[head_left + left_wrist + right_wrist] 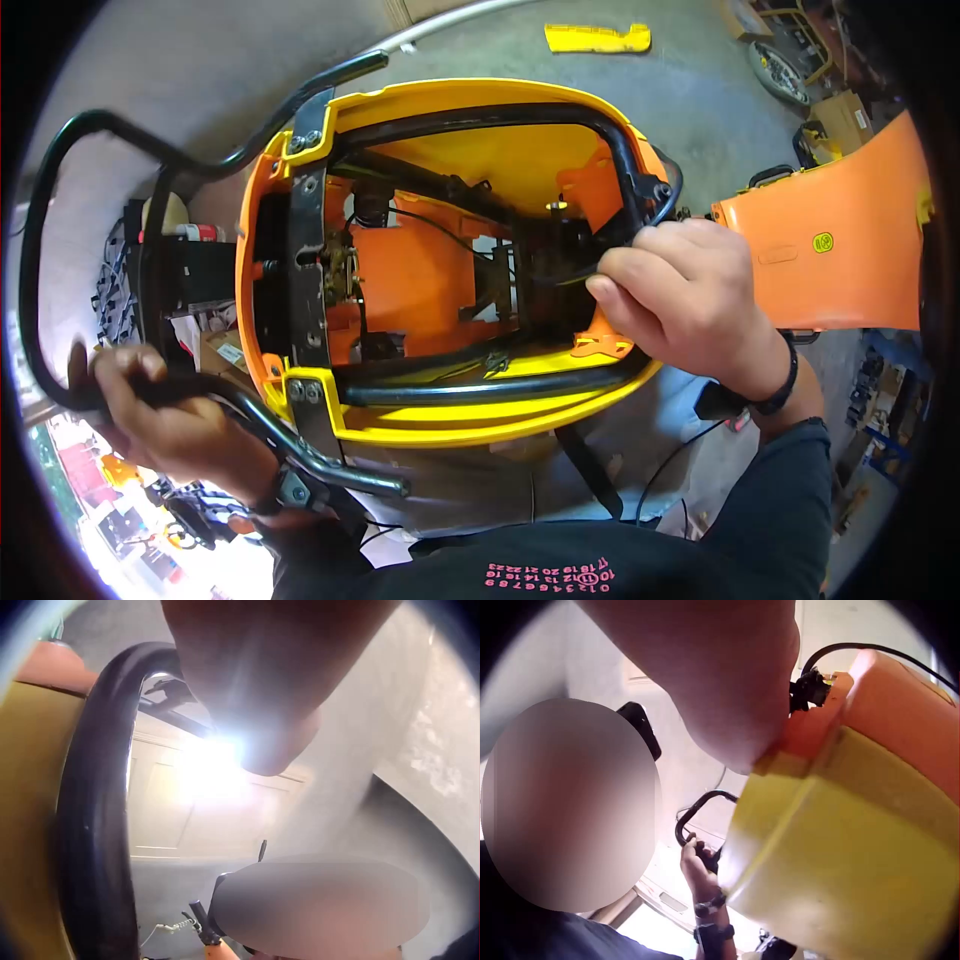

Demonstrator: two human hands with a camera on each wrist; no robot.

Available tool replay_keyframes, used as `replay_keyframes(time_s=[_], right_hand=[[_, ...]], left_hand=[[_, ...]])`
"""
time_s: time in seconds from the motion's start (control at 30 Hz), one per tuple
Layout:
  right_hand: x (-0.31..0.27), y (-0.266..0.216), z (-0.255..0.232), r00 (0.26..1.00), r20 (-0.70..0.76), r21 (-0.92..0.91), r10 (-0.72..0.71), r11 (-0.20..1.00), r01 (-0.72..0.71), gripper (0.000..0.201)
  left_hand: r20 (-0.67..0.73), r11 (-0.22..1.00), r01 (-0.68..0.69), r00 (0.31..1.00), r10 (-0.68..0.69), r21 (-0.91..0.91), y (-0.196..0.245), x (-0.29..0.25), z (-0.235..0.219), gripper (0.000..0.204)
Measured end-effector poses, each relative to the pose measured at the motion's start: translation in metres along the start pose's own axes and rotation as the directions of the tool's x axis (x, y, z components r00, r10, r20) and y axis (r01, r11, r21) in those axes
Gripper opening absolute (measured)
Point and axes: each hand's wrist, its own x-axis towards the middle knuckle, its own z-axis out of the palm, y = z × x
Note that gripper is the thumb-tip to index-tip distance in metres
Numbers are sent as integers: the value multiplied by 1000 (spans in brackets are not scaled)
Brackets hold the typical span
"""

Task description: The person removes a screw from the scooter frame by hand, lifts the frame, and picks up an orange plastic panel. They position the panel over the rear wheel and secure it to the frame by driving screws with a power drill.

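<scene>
- left hand (165,420) is wrapped tight round the black grab rail (60,180), near its lower bend, at the near left of the scooter shell.
- yellow shell (450,425) is the biggest thing here: it lies open side up in front of the person, its long axis running left to right across the view, with the orange inner panels (410,270) showing inside.
- grab rail loops out past the shell's left end and is bolted there on a metal bracket (305,250); its two arms point back toward the shell.
- orange side panel (830,240) stands apart, off to the right, on the concrete floor (690,100).
- right hand (685,290) sits at the shell's right end, fingers curled and pinching a thin black cable (560,275); it is the nearer hand to that cable.
- cable runs from the right hand's fingertips leftward into the shell's hollow, so it lies roughly along the shell's long axis, and bends up by the rim above the knuckles.
</scene>
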Motion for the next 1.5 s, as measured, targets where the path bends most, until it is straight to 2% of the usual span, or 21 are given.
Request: replay_keyframes(time_s=[0.03, 0.07, 0.1, 0.17, 0.23, 0.3, 0.47, 0.53, 0.57, 0.63, 0.73, 0.83, 0.9, 0.93, 0.97, 1.03, 1.1, 1.17, 1.3, 1.37, 1.5], right_hand=[[-3, -4, 2, 999, -47, -47, -10, 999, 8, 17], [-6, -2, 4, 995, -94, -57, -31, 998, 26, 18], [-10, -1, 7, 990, -134, -55, -37, 998, 30, 19], [-17, -5, 12, 980, -195, -4, 30, 1000, -31, 19], [-19, -10, 13, 968, -246, 21, 49, 999, -46, 20], [-23, -15, 11, 967, -239, -18, 86, 995, -93, 22], [-58, -68, -19, 953, -138, 21, 271, 963, -270, 28], [-71, -105, -35, 942, 41, 230, 334, 914, -334, 34], [-75, -124, -45, 947, 122, 313, 298, 894, -322, 35], [-82, -162, -63, 961, 196, 465, 196, 844, -267, 37], [-80, -212, -93, 938, 342, 611, 55, 746, -266, 38], [-86, -259, -90, 968, 215, 712, -129, 699, -65, 30], [-84, -281, -96, 944, 269, 794, -192, 599, -104, 25], [-90, -284, -88, 944, 289, 808, -159, 570, -151, 25], [-95, -294, -80, 931, 319, 835, -177, 517, -188, 25], [-98, -302, -70, 902, 353, 882, -247, 410, -233, 23], [-100, -303, -60, 879, 360, 920, -313, 279, -277, 22], [-94, -296, -49, 861, 358, 934, -361, 138, -331, 20], [-89, -268, -33, 827, 321, 908, -462, -99, -407, 18], [-96, -250, -32, 807, 296, 872, -511, -201, -447, 16], [-106, -196, -25, 787, 211, 779, -579, -386, -493, 14]], left_hand=[[-59, 986, 74, 995, -83, -151, 1, -2, 3, 19], [-68, 845, 314, 923, -378, -434, 8, 5, 3, 19], [33, 569, 470, 789, -613, -675, 15, 13, 0, 18], [119, 446, 448, 797, -592, -775, 3, 10, 3, 18], [163, 449, 528, 759, -630, -721, 10, 14, -3, 17], [225, 455, 499, 817, -531, -738, 2, 15, -10, 17], [244, 447, 458, 855, -457, -769, -1, 5, -12, 28], [172, 511, 380, 897, -408, -771, -7, -5, -6, 31], [106, 581, 312, 927, -360, -752, -7, -10, -2, 34], [140, 502, 346, 904, -404, -792, 3, -24, -7, 50], [186, 437, 384, 884, -430, -814, 27, -50, -20, 48], [211, 409, 475, 814, -541, -779, 38, -92, -12, 44], [390, -9, 449, 765, -513, -893, 45, -120, -11, 47], [347, 320, 518, 817, -461, -793, 41, -126, -12, 51], [437, 223, 610, 735, -519, -761, 42, -133, -16, 54], [422, 209, 590, 743, -520, -780, 47, -133, -22, 54], [396, 371, 591, 782, -481, -717, 32, -149, -15, 54], [417, 294, 603, 757, -503, -741, 27, -155, -12, 41], [454, 285, 660, 711, -538, -695, 29, -154, -16, 47], [393, 494, 646, 756, -524, -583, 28, -157, -12, 42], [318, 535, 556, 821, -474, -636, 23, -158, -3, 37]])
